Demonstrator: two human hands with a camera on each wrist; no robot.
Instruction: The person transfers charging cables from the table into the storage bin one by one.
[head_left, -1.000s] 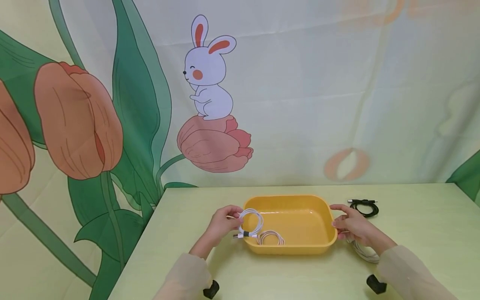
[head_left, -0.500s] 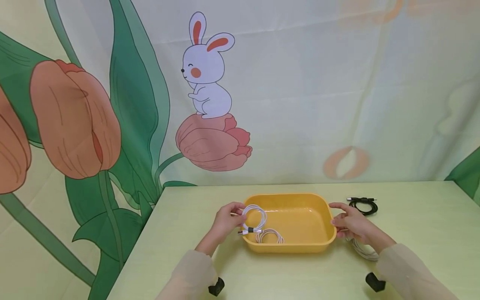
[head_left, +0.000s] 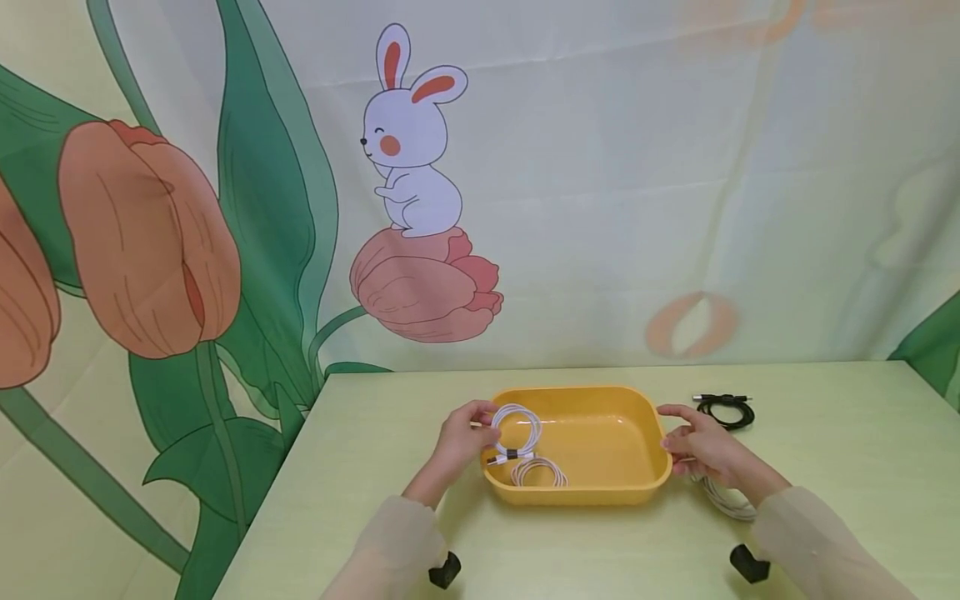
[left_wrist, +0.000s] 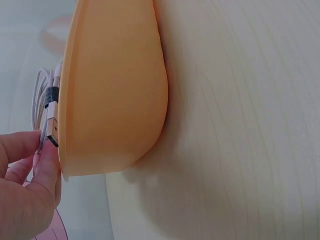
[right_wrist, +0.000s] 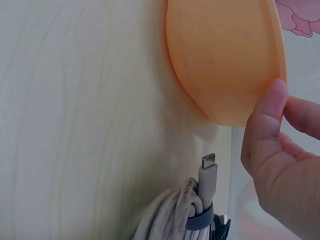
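Note:
My left hand pinches a coiled white USB cable over the left end of a yellow tray. A black tie binds this coil, and its metal USB plug shows close to the tray's rim in the left wrist view. Inside the tray, at the front left, lies a second coiled cable, pale beige. At the opposite end my right hand grips the tray's rim, thumb against the outer wall and fingers on the far side.
A black coiled cable lies on the table behind my right hand. Beside that hand is a thick grey-beige coiled cable with a dark tie, partly hidden by the forearm in the head view. A printed backdrop hangs behind the table.
My left hand has moved right with the white USB cable, bringing the coil from the tray's left rim to over its inside. The right hand keeps its grip on the tray.

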